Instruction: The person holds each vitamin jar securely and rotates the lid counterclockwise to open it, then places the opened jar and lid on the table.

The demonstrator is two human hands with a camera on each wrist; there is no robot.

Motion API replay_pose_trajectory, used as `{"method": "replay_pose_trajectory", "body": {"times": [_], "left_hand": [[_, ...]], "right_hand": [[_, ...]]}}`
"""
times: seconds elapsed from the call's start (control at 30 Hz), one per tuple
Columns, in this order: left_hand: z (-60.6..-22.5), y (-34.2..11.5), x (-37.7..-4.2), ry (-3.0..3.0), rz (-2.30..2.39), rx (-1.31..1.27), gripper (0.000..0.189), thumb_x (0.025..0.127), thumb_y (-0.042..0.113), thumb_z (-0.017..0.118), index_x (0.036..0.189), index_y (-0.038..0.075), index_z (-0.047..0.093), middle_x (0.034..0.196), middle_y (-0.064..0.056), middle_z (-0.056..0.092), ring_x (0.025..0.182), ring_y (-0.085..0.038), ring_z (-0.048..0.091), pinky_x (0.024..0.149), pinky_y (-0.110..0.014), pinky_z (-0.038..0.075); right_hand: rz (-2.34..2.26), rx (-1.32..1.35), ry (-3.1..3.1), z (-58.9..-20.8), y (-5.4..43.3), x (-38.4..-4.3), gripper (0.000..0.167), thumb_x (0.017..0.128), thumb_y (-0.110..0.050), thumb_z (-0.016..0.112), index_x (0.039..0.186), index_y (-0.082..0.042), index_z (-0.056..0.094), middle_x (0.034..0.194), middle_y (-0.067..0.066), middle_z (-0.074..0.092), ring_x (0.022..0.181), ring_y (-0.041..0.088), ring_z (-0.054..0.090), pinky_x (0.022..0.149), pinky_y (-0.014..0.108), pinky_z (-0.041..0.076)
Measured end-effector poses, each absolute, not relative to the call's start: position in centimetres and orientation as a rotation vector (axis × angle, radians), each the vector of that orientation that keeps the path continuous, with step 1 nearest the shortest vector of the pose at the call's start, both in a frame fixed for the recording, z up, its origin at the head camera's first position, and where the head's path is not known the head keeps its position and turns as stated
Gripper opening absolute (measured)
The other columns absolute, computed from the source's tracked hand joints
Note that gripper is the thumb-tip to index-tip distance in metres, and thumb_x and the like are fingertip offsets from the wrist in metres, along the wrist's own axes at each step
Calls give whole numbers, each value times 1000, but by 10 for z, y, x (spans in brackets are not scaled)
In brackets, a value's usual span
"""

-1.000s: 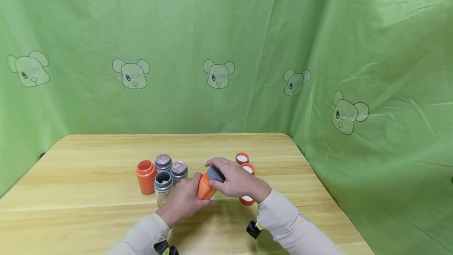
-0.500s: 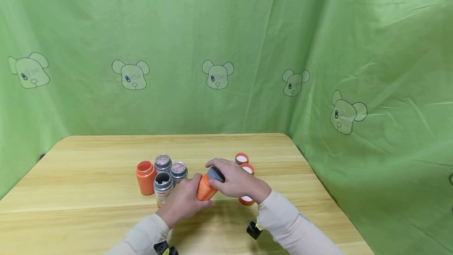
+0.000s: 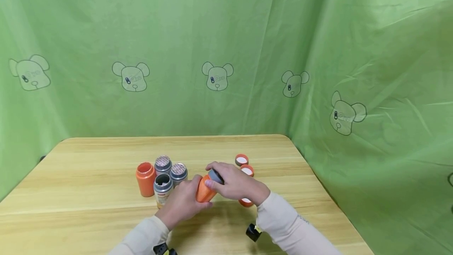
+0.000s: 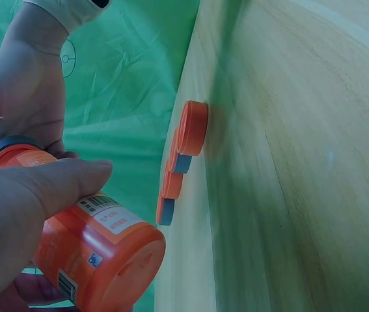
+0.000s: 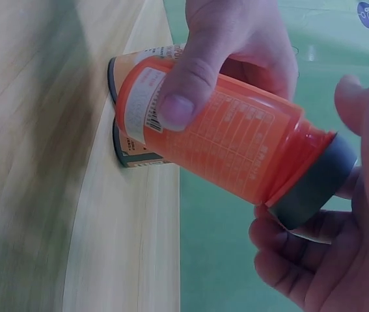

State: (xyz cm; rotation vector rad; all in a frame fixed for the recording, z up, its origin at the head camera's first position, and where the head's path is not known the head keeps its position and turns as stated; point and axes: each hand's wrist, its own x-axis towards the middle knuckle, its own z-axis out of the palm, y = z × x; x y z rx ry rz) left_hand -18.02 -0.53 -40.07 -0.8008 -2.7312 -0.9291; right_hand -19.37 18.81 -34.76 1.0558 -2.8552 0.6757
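An orange plastic bottle (image 3: pixel 204 193) is held tilted above the table, its neck toward the right. My left hand (image 3: pixel 184 202) grips its body, the thumb lying across the label in the left wrist view. On its neck sits a dark grey cap (image 5: pixel 317 182). My right hand (image 3: pixel 235 182) has its fingers curled round this cap; in the right wrist view the thumb stands a little off it. Just left of my left hand stand an uncapped orange bottle (image 3: pixel 146 184), an uncapped grey bottle (image 3: pixel 162 196), and two grey bottles (image 3: pixel 163 163) with foil seals.
Orange-and-grey caps (image 4: pixel 194 129) lie in a row on the wooden table (image 3: pixel 88 176), right of the bottles and partly hidden by my right hand. A green curtain (image 3: pixel 177 30) with bear drawings hangs behind and to the right.
My right hand has shifted slightly on the cap, its thumb moving a little left toward the bottle. My left hand and the bottle stay nearly in place.
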Motion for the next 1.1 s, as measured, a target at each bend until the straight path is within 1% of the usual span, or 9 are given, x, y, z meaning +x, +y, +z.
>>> {"method": "replay_pose_trajectory", "body": {"times": [0.3, 0.5, 0.67, 0.87, 1.0, 1.1], "left_hand": [[-401, -7, -180, -2733, -953, -807, 57, 73, 40, 83, 109, 5, 56, 75, 5, 53, 60, -8, 49, 52, -24, 42], [-404, -8, -180, -2707, -943, -792, 56, 72, 38, 85, 107, 6, 55, 73, 5, 52, 59, -8, 48, 51, -24, 41], [-406, -12, -178, -2714, -954, -759, 58, 71, 41, 85, 108, 7, 55, 73, 5, 52, 59, -8, 48, 52, -25, 41], [-411, -20, -173, -2676, -997, -748, 57, 67, 32, 88, 108, 7, 56, 75, 5, 54, 61, -8, 48, 53, -26, 41], [-415, -28, -170, -2667, -997, -737, 58, 66, 31, 89, 109, 10, 57, 78, 6, 55, 64, -8, 49, 56, -26, 41], [-417, -35, -168, -2683, -1007, -716, 58, 66, 32, 89, 110, 11, 57, 81, 8, 54, 68, -9, 49, 59, -26, 42]], "right_hand": [[717, 1044, -2833, -347, 191, -195, 40, 98, -40, 54, 128, -12, 54, 114, 3, 60, 87, 13, 54, 73, 28, 46], [771, 1002, -2766, -345, 195, -195, 39, 97, -40, 55, 128, -16, 55, 109, -2, 59, 88, 12, 54, 74, 31, 47], [833, 976, -2712, -347, 201, -195, 44, 93, -40, 63, 128, -15, 55, 104, -3, 58, 82, 11, 54, 72, 31, 49], [945, 976, -2693, -355, 214, -195, 43, 87, -30, 74, 122, -12, 57, 102, -1, 57, 82, 11, 58, 73, 30, 53], [917, 958, -2695, -363, 227, -195, 42, 83, -29, 78, 116, -12, 58, 101, -4, 57, 85, 12, 56, 76, 32, 51], [890, 895, -2725, -371, 235, -194, 41, 79, -30, 82, 109, -15, 58, 95, -6, 56, 83, 17, 54, 72, 31, 48]]}}
